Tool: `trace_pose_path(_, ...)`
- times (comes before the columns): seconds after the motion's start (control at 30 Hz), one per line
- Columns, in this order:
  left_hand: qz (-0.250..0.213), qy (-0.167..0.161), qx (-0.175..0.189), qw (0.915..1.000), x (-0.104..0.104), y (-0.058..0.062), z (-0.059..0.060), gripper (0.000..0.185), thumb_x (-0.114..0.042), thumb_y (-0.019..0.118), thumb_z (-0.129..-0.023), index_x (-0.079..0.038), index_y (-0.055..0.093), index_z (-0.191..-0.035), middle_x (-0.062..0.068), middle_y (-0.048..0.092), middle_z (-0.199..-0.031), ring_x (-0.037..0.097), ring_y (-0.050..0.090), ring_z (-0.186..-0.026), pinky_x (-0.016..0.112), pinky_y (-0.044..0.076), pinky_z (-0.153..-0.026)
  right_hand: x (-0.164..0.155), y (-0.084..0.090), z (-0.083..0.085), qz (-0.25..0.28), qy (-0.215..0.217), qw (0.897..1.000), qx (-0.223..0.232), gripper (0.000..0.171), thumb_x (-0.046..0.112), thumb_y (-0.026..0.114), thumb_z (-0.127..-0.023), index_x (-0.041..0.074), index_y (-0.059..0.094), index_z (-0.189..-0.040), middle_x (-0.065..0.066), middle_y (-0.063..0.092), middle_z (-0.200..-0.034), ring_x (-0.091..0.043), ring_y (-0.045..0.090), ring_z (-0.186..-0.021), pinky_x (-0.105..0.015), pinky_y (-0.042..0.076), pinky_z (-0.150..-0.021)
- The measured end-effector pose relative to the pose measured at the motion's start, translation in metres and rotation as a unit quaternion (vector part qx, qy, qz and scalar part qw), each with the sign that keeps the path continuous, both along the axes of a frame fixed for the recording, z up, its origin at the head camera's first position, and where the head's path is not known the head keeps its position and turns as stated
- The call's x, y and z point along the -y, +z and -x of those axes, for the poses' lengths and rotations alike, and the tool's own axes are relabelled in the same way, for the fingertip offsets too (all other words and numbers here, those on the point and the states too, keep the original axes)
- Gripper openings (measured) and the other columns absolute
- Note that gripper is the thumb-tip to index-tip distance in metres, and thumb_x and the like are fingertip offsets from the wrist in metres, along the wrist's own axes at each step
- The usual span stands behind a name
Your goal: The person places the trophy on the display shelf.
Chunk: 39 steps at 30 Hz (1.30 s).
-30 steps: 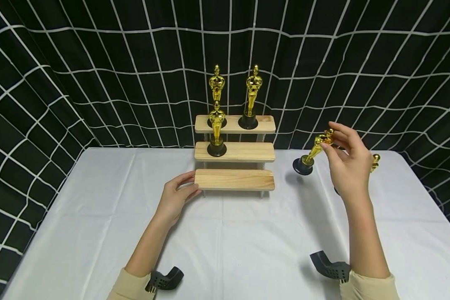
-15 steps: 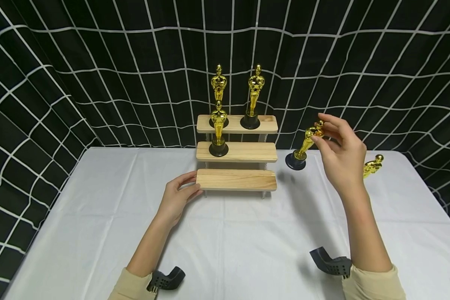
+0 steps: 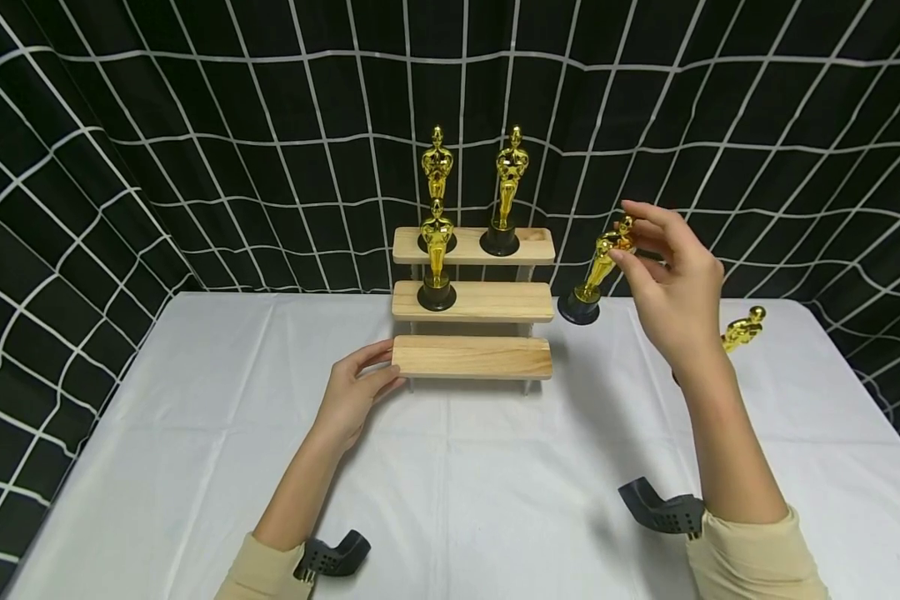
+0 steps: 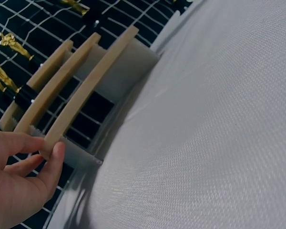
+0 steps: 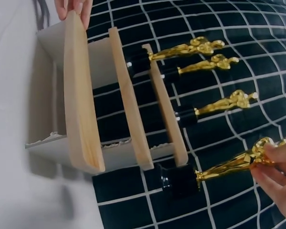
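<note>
- Head view first: I see my right hand (image 3: 671,287) up in the air, pinching a gold trophy statuette (image 3: 598,271) by its head end, just right of the wooden step shelf (image 3: 471,302).
- The statuette hangs tilted, black round base (image 3: 578,307) lowest, near the right end of the middle step and clear of the white tablecloth (image 3: 450,483).
- It looks light and stiff to me, likely plastic; the shiny gold finish could slip, and the base end seems the heavier one.
- Gripped so high, it can swing; I judge the waist or the base a steadier hold.
- Right wrist view: thumb and fingertips (image 5: 276,167) close on the figure's top, wrist raised, forearm angled up from the table.
- My left hand (image 3: 351,392) rests on the cloth, thumb and fingers lightly clasping the left end of the lowest step.
- Three statuettes already stand on the shelf; another one (image 3: 742,329) is partly hidden behind my right wrist.
</note>
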State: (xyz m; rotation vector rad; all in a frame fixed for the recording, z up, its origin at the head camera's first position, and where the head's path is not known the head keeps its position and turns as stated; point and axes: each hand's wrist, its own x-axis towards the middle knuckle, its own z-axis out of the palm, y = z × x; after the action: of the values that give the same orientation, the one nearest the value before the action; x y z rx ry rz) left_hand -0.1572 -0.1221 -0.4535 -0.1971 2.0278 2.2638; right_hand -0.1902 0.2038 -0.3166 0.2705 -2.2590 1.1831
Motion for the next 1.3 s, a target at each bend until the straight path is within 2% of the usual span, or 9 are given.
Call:
trace_pose_path(0.13,0.001,0.0,-0.001,1.0,0.0,0.001,0.0,0.049,0.013,0.058,-0.099,0.012,0.051,-0.148,0.027,0.052,-0.139,0.019,0.068,-0.106,0.023,0.064,-0.097,0.005,0.005,0.002,-0.003,0.011,1.0,0.001,0.05,-0.009,0.072,-0.095,0.009,0.065,-0.142,-0.015,0.07,-0.126,-0.011,0.065,-0.114,-0.013,0.059,-0.099)
trace_pose_path(0.37,0.0,0.001,-0.002,1.0,-0.001,0.001,0.0,0.049,0.013,0.058,-0.099,0.012,0.051,-0.148,0.026,0.053,-0.138,0.019,0.068,-0.106,0.023,0.064,-0.097,0.013,0.008,0.008,0.014,0.042,0.999,0.001,0.048,-0.009,0.072,-0.095,0.005,0.065,-0.141,-0.017,0.07,-0.126,0.004,0.062,-0.109,-0.008,0.058,-0.095)
trace_pose_path(0.43,-0.001,0.0,-0.002,1.0,-0.001,0.001,0.0,0.049,0.013,0.058,-0.099,0.012,0.051,-0.148,0.026,0.053,-0.138,0.018,0.068,-0.105,0.023,0.064,-0.096,0.016,0.008,0.01,0.019,0.049,0.999,0.003,0.047,-0.01,0.071,-0.095,0.004,0.065,-0.14,-0.017,0.07,-0.127,0.005,0.061,-0.108,-0.008,0.058,-0.095)
trace_pose_path(0.5,-0.003,-0.001,-0.003,1.0,-0.001,0.001,0.0,0.049,0.013,0.058,-0.099,0.012,0.051,-0.148,0.026,0.053,-0.138,0.017,0.067,-0.105,0.023,0.064,-0.096,0.018,0.008,0.012,0.02,0.052,0.998,0.005,0.047,-0.009,0.071,-0.095,0.005,0.065,-0.14,-0.017,0.07,-0.127,-0.001,0.064,-0.11,-0.009,0.058,-0.095)
trace_pose_path(0.7,-0.004,-0.001,-0.005,1.0,-0.001,0.002,-0.001,0.05,0.013,0.058,-0.098,0.012,0.051,-0.147,0.026,0.053,-0.138,0.016,0.067,-0.104,0.023,0.064,-0.096,0.027,0.009,0.016,0.016,0.06,0.998,0.011,0.048,-0.008,0.071,-0.096,0.006,0.065,-0.141,-0.018,0.069,-0.127,-0.028,0.068,-0.118,-0.015,0.06,-0.098)
trace_pose_path(1.0,-0.005,0.001,-0.008,1.0,-0.001,0.0,-0.001,0.049,0.014,0.058,-0.098,0.013,0.051,-0.147,0.028,0.053,-0.137,0.018,0.068,-0.104,0.023,0.064,-0.096,0.039,0.01,0.021,0.022,0.082,0.996,0.016,0.047,-0.008,0.071,-0.096,0.005,0.065,-0.141,-0.016,0.07,-0.127,-0.022,0.068,-0.115,-0.017,0.061,-0.099)
trace_pose_path(1.17,-0.007,0.0,-0.009,0.9999,-0.001,-0.001,0.0,0.049,0.014,0.058,-0.098,0.013,0.051,-0.147,0.028,0.053,-0.138,0.017,0.067,-0.103,0.022,0.064,-0.095,0.046,0.009,0.023,0.016,0.088,0.996,0.02,0.046,-0.008,0.07,-0.097,0.006,0.064,-0.141,-0.017,0.069,-0.127,-0.026,0.068,-0.118,-0.024,0.062,-0.102)
trace_pose_path(1.3,-0.008,0.0,-0.011,0.9999,-0.001,0.0,0.0,0.049,0.014,0.057,-0.098,0.014,0.051,-0.147,0.029,0.053,-0.138,0.017,0.067,-0.103,0.022,0.064,-0.095,0.051,0.008,0.024,0.013,0.097,0.995,0.022,0.044,-0.007,0.069,-0.098,0.004,0.064,-0.141,-0.019,0.069,-0.129,-0.027,0.068,-0.121,-0.025,0.062,-0.103)
